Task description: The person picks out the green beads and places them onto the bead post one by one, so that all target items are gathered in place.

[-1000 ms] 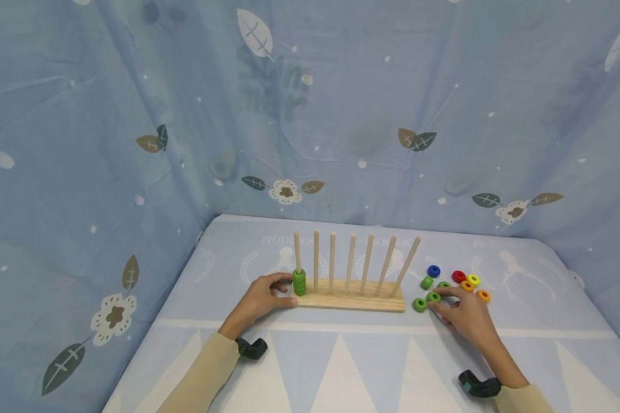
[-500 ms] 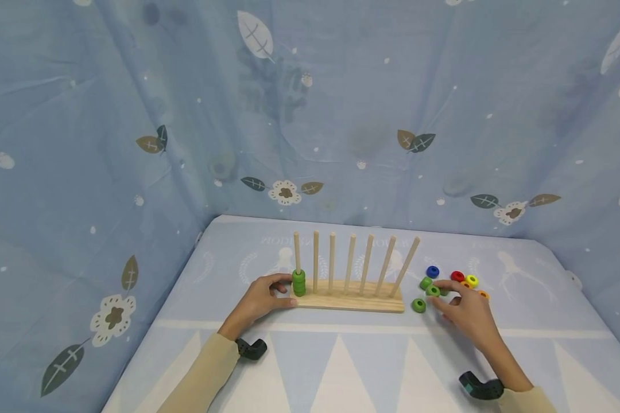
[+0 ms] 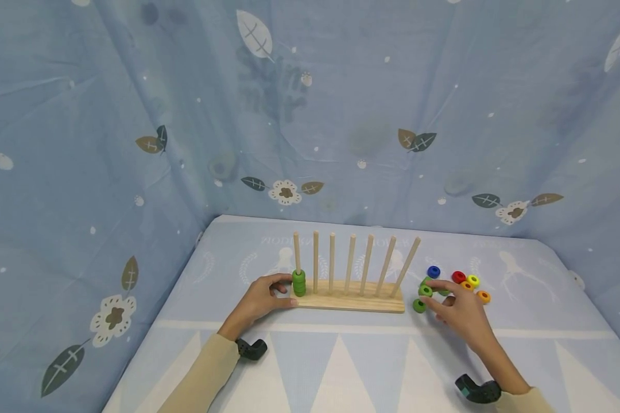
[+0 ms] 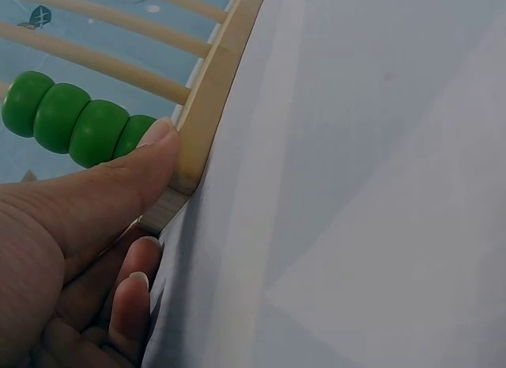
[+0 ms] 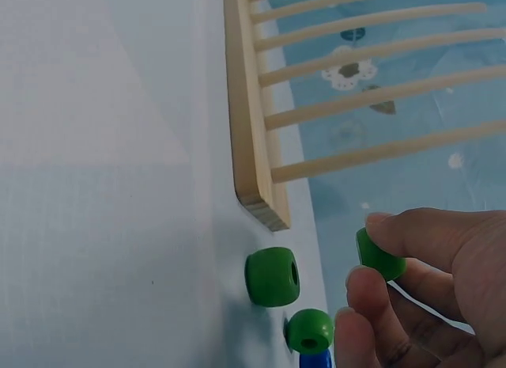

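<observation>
A wooden peg rack (image 3: 351,302) with several upright pegs stands on the table. Several green beads (image 3: 299,283) are stacked on its leftmost peg. My left hand (image 3: 258,295) grips the rack's left end; in the left wrist view the thumb (image 4: 150,154) presses on the base beside the lowest bead. Right of the rack, my right hand (image 3: 465,312) pinches a green bead (image 3: 425,291) between thumb and fingers, held above the table. Just below it another green bead (image 3: 419,306) lies on the table. My right hand partly hides other green beads behind it.
Behind the right hand lie a blue bead (image 3: 433,271), a red bead (image 3: 458,276), a yellow bead (image 3: 473,280) and orange beads (image 3: 483,296). A patterned blue cloth (image 3: 341,115) hangs behind the table and along its sides.
My right hand has lifted the pinched green bead from among the others and carried it slightly left. The left hand and the rack have stayed in place.
</observation>
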A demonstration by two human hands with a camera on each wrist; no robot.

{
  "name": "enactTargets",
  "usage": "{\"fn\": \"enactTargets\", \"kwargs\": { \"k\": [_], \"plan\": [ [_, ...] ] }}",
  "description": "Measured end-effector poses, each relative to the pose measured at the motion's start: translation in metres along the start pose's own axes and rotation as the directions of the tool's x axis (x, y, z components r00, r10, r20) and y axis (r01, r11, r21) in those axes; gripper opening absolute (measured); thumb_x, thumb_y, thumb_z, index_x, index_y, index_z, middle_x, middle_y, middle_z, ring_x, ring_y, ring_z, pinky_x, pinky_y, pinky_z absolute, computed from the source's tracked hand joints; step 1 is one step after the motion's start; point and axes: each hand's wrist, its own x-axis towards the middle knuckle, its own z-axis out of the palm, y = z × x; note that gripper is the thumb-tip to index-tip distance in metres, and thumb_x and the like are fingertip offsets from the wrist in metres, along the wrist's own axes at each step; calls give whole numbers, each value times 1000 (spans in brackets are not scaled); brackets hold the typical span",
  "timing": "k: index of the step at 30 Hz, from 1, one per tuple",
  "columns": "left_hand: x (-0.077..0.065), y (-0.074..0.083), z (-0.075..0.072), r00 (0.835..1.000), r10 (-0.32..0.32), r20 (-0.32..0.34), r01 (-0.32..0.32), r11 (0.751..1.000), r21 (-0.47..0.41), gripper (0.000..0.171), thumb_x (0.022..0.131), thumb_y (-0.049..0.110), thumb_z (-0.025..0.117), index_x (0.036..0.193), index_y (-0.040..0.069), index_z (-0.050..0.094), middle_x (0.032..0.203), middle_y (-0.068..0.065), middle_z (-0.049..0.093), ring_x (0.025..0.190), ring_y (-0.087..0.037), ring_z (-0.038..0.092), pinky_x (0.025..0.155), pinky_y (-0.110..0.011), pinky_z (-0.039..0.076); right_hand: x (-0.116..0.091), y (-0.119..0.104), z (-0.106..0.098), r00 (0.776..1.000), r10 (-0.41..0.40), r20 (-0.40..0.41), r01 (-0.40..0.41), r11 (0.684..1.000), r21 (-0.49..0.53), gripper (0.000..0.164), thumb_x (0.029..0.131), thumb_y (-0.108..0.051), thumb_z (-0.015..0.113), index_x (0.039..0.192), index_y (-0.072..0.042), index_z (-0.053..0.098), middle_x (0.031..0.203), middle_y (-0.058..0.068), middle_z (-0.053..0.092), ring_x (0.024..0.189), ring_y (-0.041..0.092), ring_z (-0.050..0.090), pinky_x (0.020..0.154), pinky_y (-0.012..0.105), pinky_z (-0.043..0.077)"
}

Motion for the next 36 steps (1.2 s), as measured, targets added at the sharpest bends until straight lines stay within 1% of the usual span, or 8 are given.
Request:
{"fn": "enactTargets", "kwargs": {
  "k": [6, 11, 28, 33, 36],
  "plan": [
    [-1, 0, 0, 1000, 1, 1, -1, 1000, -7, 62, 73, 29, 92, 129, 20, 68, 98, 0, 64, 78, -21, 52, 72, -37, 43, -2, -4, 3, 999, -49, -10, 50, 999, 7, 41, 86, -22, 81, 124, -10, 68, 102, 10, 71, 52, 18, 56, 47, 29, 45],
    [0, -1, 0, 1000, 8, -3, -8, 1000, -2, 62, 72, 29, 93, 129, 20, 68, 98, 0, 64, 78, -21, 52, 71, -36, 44, -3, -7, 6, 998, -66, -11, 66, 998, 14, 40, 86, -21, 82, 122, -10, 69, 110, 12, 71, 52, 18, 57, 46, 29, 45],
    [-1, -1, 0, 1000, 12, 11, -12, 1000, -10, 61, 74, 30, 92, 130, 21, 67, 100, 0, 64, 81, -21, 53, 74, -37, 44, -6, -21, 13, 998, -57, 24, 56, 998, 22, 38, 86, -24, 82, 121, -15, 70, 111, 9, 70, 54, 18, 57, 48, 28, 47],
    [0, -2, 0, 1000, 16, 10, -16, 1000, -12, 61, 74, 30, 92, 129, 22, 68, 100, 0, 64, 81, -21, 54, 75, -37, 45, -7, -27, 15, 997, -72, 37, 71, 997, 30, 38, 86, -25, 82, 121, -16, 70, 107, 6, 70, 55, 18, 57, 48, 29, 46],
    [-1, -2, 0, 1000, 12, 8, -12, 1000, -13, 62, 73, 30, 92, 129, 22, 68, 100, 0, 64, 81, -21, 54, 75, -37, 45, -8, -31, 17, 995, -86, 45, 85, 996, 40, 38, 86, -25, 81, 121, -15, 70, 108, 7, 70, 55, 17, 57, 48, 28, 46]
  ]
}}
